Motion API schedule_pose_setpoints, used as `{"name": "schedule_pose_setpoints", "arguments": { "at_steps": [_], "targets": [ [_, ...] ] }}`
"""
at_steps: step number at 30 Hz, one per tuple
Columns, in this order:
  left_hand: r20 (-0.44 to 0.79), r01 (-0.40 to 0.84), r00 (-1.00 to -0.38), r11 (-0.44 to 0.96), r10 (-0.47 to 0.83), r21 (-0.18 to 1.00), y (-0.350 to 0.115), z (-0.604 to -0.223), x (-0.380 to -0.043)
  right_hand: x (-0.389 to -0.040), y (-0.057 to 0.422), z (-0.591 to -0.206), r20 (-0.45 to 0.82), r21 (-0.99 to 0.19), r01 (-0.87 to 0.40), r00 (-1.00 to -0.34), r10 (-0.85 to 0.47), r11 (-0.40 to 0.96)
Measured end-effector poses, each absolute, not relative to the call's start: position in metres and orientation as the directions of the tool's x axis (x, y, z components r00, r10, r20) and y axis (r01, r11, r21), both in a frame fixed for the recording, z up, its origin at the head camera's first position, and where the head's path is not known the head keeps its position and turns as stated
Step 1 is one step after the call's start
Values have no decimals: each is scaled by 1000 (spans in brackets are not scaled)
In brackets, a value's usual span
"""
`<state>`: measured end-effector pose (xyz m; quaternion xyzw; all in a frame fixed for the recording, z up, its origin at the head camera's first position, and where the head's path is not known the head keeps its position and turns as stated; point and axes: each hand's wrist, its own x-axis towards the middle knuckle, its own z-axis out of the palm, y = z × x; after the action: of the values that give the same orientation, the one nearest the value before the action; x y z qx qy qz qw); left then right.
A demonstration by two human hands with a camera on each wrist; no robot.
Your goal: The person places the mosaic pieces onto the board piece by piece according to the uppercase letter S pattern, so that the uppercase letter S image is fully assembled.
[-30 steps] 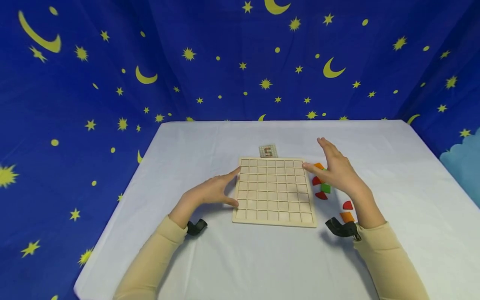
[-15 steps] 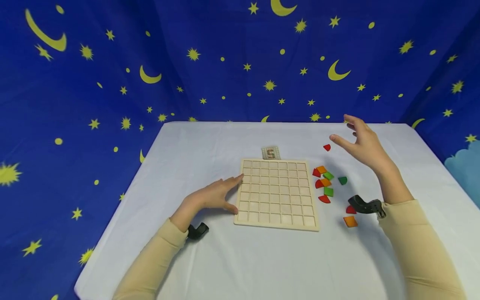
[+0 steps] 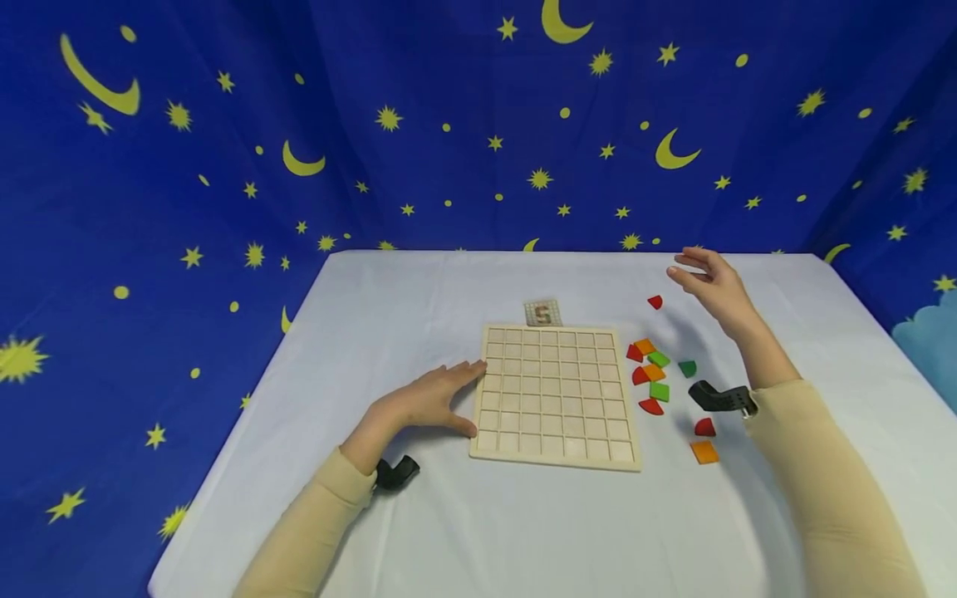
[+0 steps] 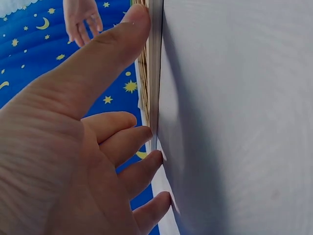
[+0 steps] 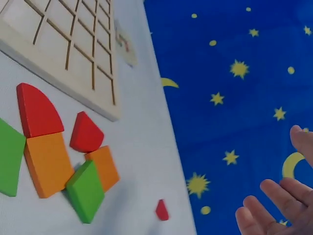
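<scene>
A square wooden grid board [image 3: 557, 394] lies on the white table, its cells bare. My left hand [image 3: 426, 403] rests at the board's left edge, thumb and fingertips touching the rim with fingers spread; the left wrist view shows the thumb [image 4: 110, 54] against the board's side. My right hand [image 3: 718, 291] is raised over the back right of the table, fingers loosely bent and holding nothing. Nearest to it lies a single red quarter-round piece [image 3: 655, 302]. In the right wrist view, the right hand's fingers [image 5: 281, 200] stand apart from the pieces.
Red, orange and green flat pieces lie right of the board, among them an orange square [image 3: 704, 453], a green square [image 3: 660, 391] and a dark green quarter-round [image 3: 688, 368]. A small pattern card [image 3: 542, 313] lies behind the board. A blue starry curtain [image 3: 449, 124] surrounds the table.
My right hand has moved from the board's upper right corner out to the right, uncovering the pieces there. The left hand stays at the board's left edge.
</scene>
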<state>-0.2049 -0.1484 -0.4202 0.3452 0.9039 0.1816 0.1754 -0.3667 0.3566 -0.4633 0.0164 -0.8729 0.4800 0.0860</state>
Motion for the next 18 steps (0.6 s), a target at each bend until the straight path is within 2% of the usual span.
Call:
{"name": "schedule_pose_setpoints", "arguments": {
  "at_steps": [9,18],
  "targets": [
    [-198,549,-702,698,684,460,-150,-419,-204,-366,343,-470,80,-903,-6,-985,155,430],
    [-192,565,-686,680,702,467,-152,-419,-204,-356,327,-467,38,-887,59,-979,200,459]
  ]
}}
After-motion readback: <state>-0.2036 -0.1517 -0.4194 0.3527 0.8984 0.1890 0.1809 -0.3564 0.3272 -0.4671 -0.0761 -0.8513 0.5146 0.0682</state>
